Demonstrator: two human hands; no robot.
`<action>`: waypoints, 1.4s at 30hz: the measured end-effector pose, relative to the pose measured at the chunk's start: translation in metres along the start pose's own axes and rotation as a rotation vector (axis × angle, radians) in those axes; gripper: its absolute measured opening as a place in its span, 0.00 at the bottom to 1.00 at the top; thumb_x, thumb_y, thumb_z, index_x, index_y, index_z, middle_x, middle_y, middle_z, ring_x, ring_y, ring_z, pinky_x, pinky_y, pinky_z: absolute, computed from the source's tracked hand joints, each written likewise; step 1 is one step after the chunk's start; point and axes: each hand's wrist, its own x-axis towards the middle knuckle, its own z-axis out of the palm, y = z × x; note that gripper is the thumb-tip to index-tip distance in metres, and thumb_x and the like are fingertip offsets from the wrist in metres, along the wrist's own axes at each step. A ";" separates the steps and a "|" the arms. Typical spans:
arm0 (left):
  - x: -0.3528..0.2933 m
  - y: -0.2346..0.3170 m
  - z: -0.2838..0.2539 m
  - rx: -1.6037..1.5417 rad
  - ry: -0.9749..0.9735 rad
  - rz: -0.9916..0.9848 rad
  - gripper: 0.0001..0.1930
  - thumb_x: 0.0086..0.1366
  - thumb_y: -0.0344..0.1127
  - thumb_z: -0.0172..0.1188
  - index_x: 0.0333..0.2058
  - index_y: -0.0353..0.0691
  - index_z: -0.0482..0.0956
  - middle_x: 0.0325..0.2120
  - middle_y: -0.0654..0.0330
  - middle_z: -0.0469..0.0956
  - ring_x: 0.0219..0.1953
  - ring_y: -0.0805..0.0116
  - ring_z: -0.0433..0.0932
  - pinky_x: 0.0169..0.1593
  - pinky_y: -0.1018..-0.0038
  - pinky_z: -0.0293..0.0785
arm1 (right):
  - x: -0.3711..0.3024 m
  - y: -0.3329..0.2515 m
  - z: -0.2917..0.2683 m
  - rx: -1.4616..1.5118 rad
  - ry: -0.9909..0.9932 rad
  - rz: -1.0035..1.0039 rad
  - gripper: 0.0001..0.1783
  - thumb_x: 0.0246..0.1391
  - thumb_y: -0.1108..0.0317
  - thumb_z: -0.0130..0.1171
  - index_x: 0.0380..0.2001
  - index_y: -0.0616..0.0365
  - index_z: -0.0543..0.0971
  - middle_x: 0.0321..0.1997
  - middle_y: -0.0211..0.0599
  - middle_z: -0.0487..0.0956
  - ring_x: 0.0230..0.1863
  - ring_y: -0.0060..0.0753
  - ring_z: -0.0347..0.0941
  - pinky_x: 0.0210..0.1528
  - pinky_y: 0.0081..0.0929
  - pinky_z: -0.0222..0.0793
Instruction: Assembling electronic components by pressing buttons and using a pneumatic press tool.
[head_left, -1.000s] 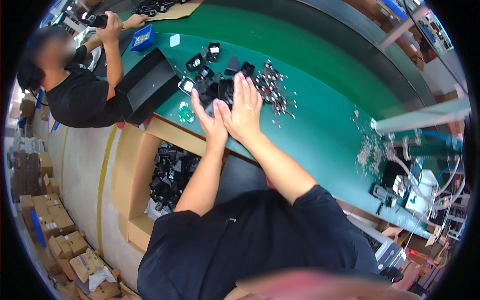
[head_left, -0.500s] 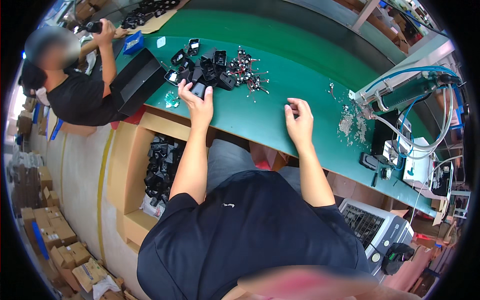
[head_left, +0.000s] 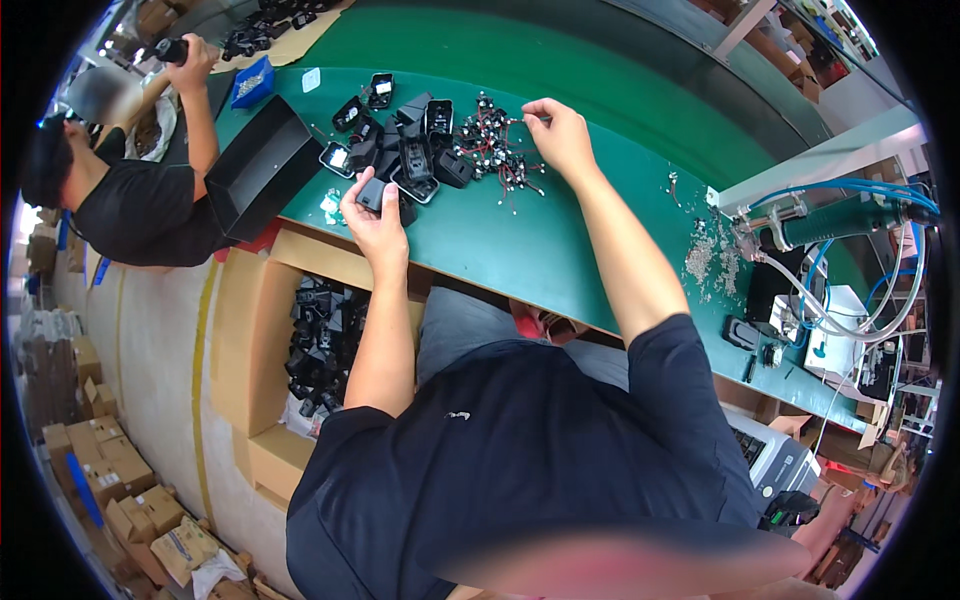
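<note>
My left hand (head_left: 378,228) holds a black plastic housing (head_left: 373,194) near the table's front edge, thumb and fingers closed around it. At the right side of a pile of small wired parts (head_left: 487,135) with red and black leads and white ends, my right hand (head_left: 562,142) is closed in a pinch. A red lead meets its fingertips; the rest of what they grip is too small to make out. Between the hands and beyond lie several more black housings (head_left: 415,150), some open side up.
A black bin (head_left: 262,165) and blue tray (head_left: 252,84) stand left, beside a co-worker raising a dark tool (head_left: 171,50). Tiny pale pieces (head_left: 705,262) are scattered right, below a hose-fed machine (head_left: 840,225). A carton (head_left: 240,340) of black parts sits below the table (head_left: 630,290).
My right hand has moved forward and left to the wired parts, its fingers now pinched. My left hand, still holding the housing, has come slightly nearer to me and left.
</note>
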 end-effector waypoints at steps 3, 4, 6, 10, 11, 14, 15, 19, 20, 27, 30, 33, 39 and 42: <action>0.002 0.002 -0.002 -0.071 0.057 -0.021 0.19 0.72 0.27 0.61 0.57 0.35 0.66 0.61 0.49 0.73 0.57 0.68 0.72 0.62 0.72 0.68 | 0.040 0.016 0.015 0.053 -0.094 0.010 0.16 0.55 0.65 0.68 0.47 0.55 0.86 0.48 0.43 0.87 0.45 0.38 0.84 0.51 0.35 0.79; 0.003 0.000 -0.005 -0.109 0.113 -0.015 0.19 0.73 0.28 0.60 0.57 0.35 0.66 0.60 0.49 0.74 0.54 0.69 0.73 0.61 0.72 0.69 | 0.045 0.010 0.020 0.057 -0.097 -0.003 0.16 0.55 0.65 0.68 0.47 0.55 0.86 0.48 0.43 0.87 0.45 0.38 0.84 0.51 0.35 0.79; -0.001 -0.003 -0.009 -0.170 0.147 -0.012 0.18 0.74 0.30 0.58 0.57 0.35 0.64 0.58 0.49 0.76 0.56 0.68 0.73 0.62 0.72 0.68 | 0.054 -0.002 0.030 0.036 -0.186 -0.110 0.20 0.51 0.61 0.73 0.47 0.54 0.87 0.47 0.42 0.87 0.45 0.38 0.84 0.50 0.35 0.79; -0.010 0.016 -0.007 -0.018 0.167 0.136 0.20 0.70 0.26 0.61 0.57 0.35 0.64 0.56 0.47 0.77 0.57 0.64 0.75 0.62 0.70 0.70 | 0.058 -0.008 0.047 -0.250 -0.092 -0.242 0.21 0.46 0.56 0.75 0.42 0.55 0.88 0.45 0.43 0.86 0.42 0.48 0.83 0.50 0.43 0.78; -0.014 0.035 -0.001 -0.063 0.084 0.173 0.21 0.69 0.25 0.62 0.56 0.36 0.65 0.55 0.47 0.77 0.55 0.65 0.76 0.60 0.69 0.71 | 0.062 -0.008 0.049 -0.250 -0.092 -0.246 0.21 0.46 0.56 0.75 0.42 0.55 0.88 0.45 0.43 0.86 0.42 0.48 0.83 0.50 0.43 0.78; -0.018 0.131 0.018 -0.124 -0.364 0.099 0.20 0.64 0.24 0.65 0.54 0.35 0.71 0.51 0.52 0.78 0.51 0.69 0.78 0.56 0.72 0.76 | 0.065 -0.002 0.053 -0.282 -0.103 -0.296 0.16 0.48 0.57 0.74 0.35 0.55 0.89 0.40 0.45 0.86 0.41 0.50 0.82 0.49 0.44 0.77; -0.019 0.166 0.025 -0.213 -0.546 0.025 0.20 0.64 0.25 0.66 0.54 0.35 0.72 0.51 0.54 0.78 0.51 0.69 0.78 0.56 0.71 0.76 | 0.068 -0.005 0.053 -0.192 -0.076 -0.286 0.14 0.49 0.58 0.73 0.33 0.55 0.89 0.38 0.46 0.85 0.40 0.49 0.82 0.48 0.43 0.77; -0.040 0.261 0.079 -0.616 -1.036 -0.218 0.15 0.67 0.33 0.65 0.48 0.33 0.74 0.42 0.57 0.77 0.45 0.69 0.77 0.51 0.71 0.73 | 0.070 -0.015 0.037 -0.054 -0.045 -0.187 0.12 0.52 0.58 0.72 0.32 0.56 0.89 0.31 0.44 0.86 0.33 0.42 0.84 0.41 0.36 0.78; -0.048 0.273 0.095 -0.632 -1.120 -0.211 0.16 0.66 0.33 0.63 0.48 0.31 0.72 0.38 0.53 0.77 0.43 0.66 0.77 0.48 0.69 0.73 | 0.074 -0.006 0.030 -0.095 -0.064 -0.116 0.12 0.52 0.59 0.73 0.29 0.57 0.88 0.28 0.42 0.86 0.31 0.39 0.84 0.39 0.36 0.78; -0.088 0.313 0.116 -0.542 -1.102 -0.230 0.15 0.64 0.31 0.62 0.45 0.30 0.71 0.36 0.45 0.76 0.40 0.51 0.79 0.41 0.59 0.77 | 0.060 -0.006 0.016 -0.029 0.096 -0.213 0.10 0.57 0.64 0.67 0.31 0.61 0.84 0.29 0.42 0.85 0.30 0.35 0.83 0.38 0.32 0.78; -0.091 0.307 0.119 -0.559 -1.182 -0.232 0.15 0.64 0.32 0.62 0.45 0.30 0.72 0.35 0.47 0.76 0.39 0.53 0.79 0.41 0.59 0.76 | 0.036 -0.008 -0.011 0.243 0.138 -0.127 0.08 0.62 0.68 0.64 0.34 0.63 0.82 0.28 0.38 0.84 0.27 0.24 0.80 0.34 0.26 0.77; -0.091 0.301 0.128 -0.608 -1.300 -0.235 0.14 0.65 0.33 0.62 0.46 0.31 0.73 0.35 0.49 0.76 0.39 0.55 0.78 0.41 0.60 0.75 | 0.009 0.009 -0.046 0.234 0.157 -0.036 0.08 0.66 0.70 0.59 0.37 0.64 0.78 0.31 0.37 0.83 0.31 0.24 0.81 0.35 0.25 0.79; -0.090 0.298 0.130 -0.640 -1.412 -0.250 0.14 0.67 0.34 0.61 0.47 0.33 0.75 0.34 0.54 0.77 0.38 0.58 0.77 0.41 0.62 0.74 | -0.040 0.028 -0.047 0.469 -0.060 0.081 0.10 0.70 0.67 0.57 0.45 0.64 0.73 0.40 0.41 0.81 0.37 0.26 0.80 0.43 0.26 0.79; -0.090 0.293 0.137 -0.639 -1.472 -0.252 0.13 0.68 0.35 0.61 0.47 0.34 0.76 0.33 0.57 0.77 0.38 0.60 0.76 0.41 0.62 0.73 | -0.070 0.037 -0.057 -0.005 0.046 0.051 0.11 0.63 0.64 0.64 0.39 0.61 0.81 0.35 0.42 0.87 0.35 0.33 0.85 0.42 0.31 0.79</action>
